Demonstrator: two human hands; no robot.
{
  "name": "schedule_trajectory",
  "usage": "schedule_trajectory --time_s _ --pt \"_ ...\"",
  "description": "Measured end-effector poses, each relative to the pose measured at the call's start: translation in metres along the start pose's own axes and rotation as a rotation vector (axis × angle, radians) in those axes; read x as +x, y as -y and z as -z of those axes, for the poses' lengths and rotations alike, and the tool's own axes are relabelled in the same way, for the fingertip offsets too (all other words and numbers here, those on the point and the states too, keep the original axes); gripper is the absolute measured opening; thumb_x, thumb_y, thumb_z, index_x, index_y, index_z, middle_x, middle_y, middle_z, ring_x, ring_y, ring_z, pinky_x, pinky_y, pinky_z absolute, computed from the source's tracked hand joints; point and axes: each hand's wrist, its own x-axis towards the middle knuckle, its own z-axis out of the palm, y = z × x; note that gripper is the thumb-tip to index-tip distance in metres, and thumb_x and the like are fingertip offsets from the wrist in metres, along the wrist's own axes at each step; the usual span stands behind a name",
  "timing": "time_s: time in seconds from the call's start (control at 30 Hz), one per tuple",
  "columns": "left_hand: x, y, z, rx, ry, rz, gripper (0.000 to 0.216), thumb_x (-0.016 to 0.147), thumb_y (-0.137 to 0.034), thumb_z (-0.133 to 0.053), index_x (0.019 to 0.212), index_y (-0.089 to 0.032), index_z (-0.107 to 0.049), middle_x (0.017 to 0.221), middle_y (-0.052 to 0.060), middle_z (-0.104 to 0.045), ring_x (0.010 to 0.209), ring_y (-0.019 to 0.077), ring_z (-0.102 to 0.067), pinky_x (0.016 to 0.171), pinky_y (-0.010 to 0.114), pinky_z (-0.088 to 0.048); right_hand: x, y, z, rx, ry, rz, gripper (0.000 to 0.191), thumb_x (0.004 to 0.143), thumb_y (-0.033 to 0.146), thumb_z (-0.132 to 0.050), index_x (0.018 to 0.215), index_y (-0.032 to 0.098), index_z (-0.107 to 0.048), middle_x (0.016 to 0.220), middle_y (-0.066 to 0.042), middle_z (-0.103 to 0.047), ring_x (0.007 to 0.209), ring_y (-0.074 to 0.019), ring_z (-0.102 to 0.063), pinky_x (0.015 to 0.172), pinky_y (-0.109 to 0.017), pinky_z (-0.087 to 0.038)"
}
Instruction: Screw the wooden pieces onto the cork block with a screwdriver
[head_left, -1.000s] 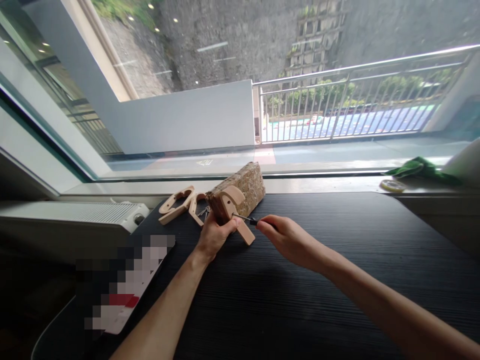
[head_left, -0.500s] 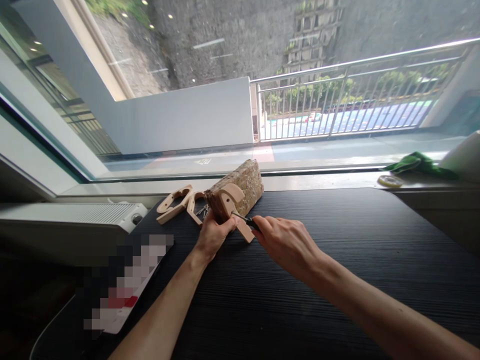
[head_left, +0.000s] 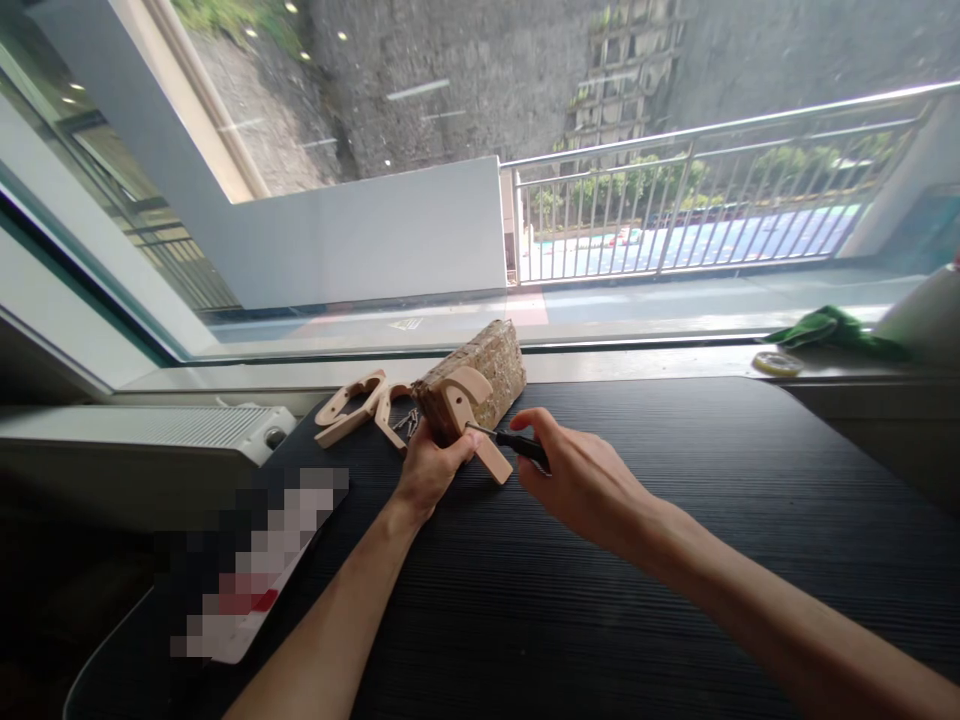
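Note:
My left hand grips the near end of a rough, bark-textured wooden block, its thumb against a pale curved wooden piece that lies on the block's end. In my right hand is a screwdriver with a black handle, the index finger lifted partly off it. The shaft's tip meets the curved piece beside my left thumb; a screw there is too small to make out. Left of the block lie more curved wooden pieces and several small screws.
The dark table stands against a window sill. A green cloth and a round yellow tape roll rest on the sill. A blurred-out flat item lies at the table's left, near a white radiator.
My right hand has shifted slightly right and its fingers have loosened, showing more of the screwdriver's handle. The left hand and block stay almost in place.

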Motion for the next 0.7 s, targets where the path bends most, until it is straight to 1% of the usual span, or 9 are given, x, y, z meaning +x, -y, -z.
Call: schedule_trajectory --time_s 0.07,0.13,0.27,0.33,0.43,0.5,0.57,0.63,0.7 --pt "-0.001 -0.001 -0.001 -0.019 -0.004 0.010 0.032 0.062 -0.026 -0.072 0.090 -0.016 -0.059 0.078 0.000 -0.062 0.071 0.0151 -0.058 0.068 0.026 -0.047 0.000 -0.001 -0.001 -0.121 -0.050 0.133 0.022 0.090 0.029 -0.040 0.105 0.019 -0.052 0.081 -0.003 -0.064 0.065 -0.0150 -0.057 0.054 -0.025 -0.029" --pt "-0.001 -0.002 -0.001 -0.032 0.000 0.002 0.030 0.062 -0.025 -0.071 0.088 -0.016 -0.058 0.077 -0.001 -0.061 0.071 0.0146 -0.057 0.068 0.025 -0.047 0.000 -0.004 -0.005 -0.214 -0.088 0.239 0.021 0.093 0.026 -0.036 0.101 0.019 -0.054 0.085 -0.003 -0.064 0.071 -0.0159 -0.059 0.056 -0.026 -0.029" --pt "-0.001 -0.003 0.000 0.003 0.017 -0.029 0.028 0.064 -0.025 -0.070 0.087 -0.015 -0.059 0.078 0.000 -0.062 0.074 0.0157 -0.058 0.070 0.026 -0.047 0.000 -0.008 -0.015 -0.207 -0.110 0.285 0.027 0.094 0.030 -0.033 0.094 0.016 -0.056 0.079 -0.005 -0.064 0.070 -0.0170 -0.060 0.058 -0.027 -0.032" --pt "0.000 -0.003 0.000 0.040 0.014 -0.042 0.028 0.064 -0.026 -0.070 0.087 -0.015 -0.059 0.078 0.001 -0.063 0.074 0.0166 -0.059 0.071 0.027 -0.047 0.000 -0.008 -0.019 -0.085 -0.099 0.210 0.027 0.093 0.034 -0.035 0.096 0.015 -0.055 0.078 -0.005 -0.065 0.068 -0.0168 -0.059 0.058 -0.027 -0.033" --pt "0.000 -0.003 0.001 0.058 0.013 -0.058 0.030 0.064 -0.027 -0.070 0.089 -0.016 -0.059 0.081 0.002 -0.064 0.075 0.0173 -0.059 0.071 0.028 -0.048 0.001 -0.009 -0.021 0.242 -0.079 -0.023 0.026 0.089 0.037 -0.041 0.099 0.016 -0.053 0.076 -0.003 -0.063 0.067 -0.0152 -0.058 0.058 -0.025 -0.036" --pt "0.000 -0.002 0.001 0.059 0.009 -0.062 0.032 0.064 -0.028 -0.071 0.091 -0.016 -0.059 0.083 0.002 -0.065 0.076 0.0176 -0.060 0.071 0.028 -0.048 0.003 -0.010 -0.022 0.471 -0.052 -0.162 0.028 0.087 0.041 -0.042 0.093 0.017 -0.054 0.072 -0.002 -0.061 0.064 -0.0134 -0.054 0.055 -0.023 -0.036" --pt "0.000 -0.002 0.000 0.063 -0.004 -0.055 0.033 0.063 -0.028 -0.072 0.091 -0.016 -0.059 0.083 0.002 -0.065 0.076 0.0177 -0.060 0.071 0.028 -0.048 0.006 -0.011 -0.021 0.607 -0.006 -0.233 0.032 0.086 0.045 -0.041 0.089 0.017 -0.055 0.069 -0.001 -0.058 0.060 -0.0120 -0.051 0.052 -0.023 -0.035" --pt "0.000 -0.001 0.000 0.051 -0.013 -0.040 0.032 0.063 -0.028 -0.072 0.090 -0.016 -0.059 0.082 0.002 -0.064 0.075 0.0174 -0.059 0.071 0.028 -0.048 0.007 -0.010 -0.018 0.593 0.023 -0.234 0.033 0.086 0.046 -0.039 0.087 0.017 -0.056 0.071 -0.001 -0.058 0.061 -0.0120 -0.050 0.053 -0.023 -0.035" --pt "0.000 -0.002 -0.001 0.018 -0.013 -0.016 0.032 0.063 -0.027 -0.071 0.090 -0.016 -0.059 0.080 0.001 -0.063 0.073 0.0167 -0.059 0.070 0.027 -0.048 0.006 -0.006 -0.012 0.437 0.019 -0.210 0.030 0.086 0.044 -0.039 0.091 0.019 -0.055 0.073 -0.001 -0.061 0.063 -0.0131 -0.052 0.056 -0.024 -0.035"
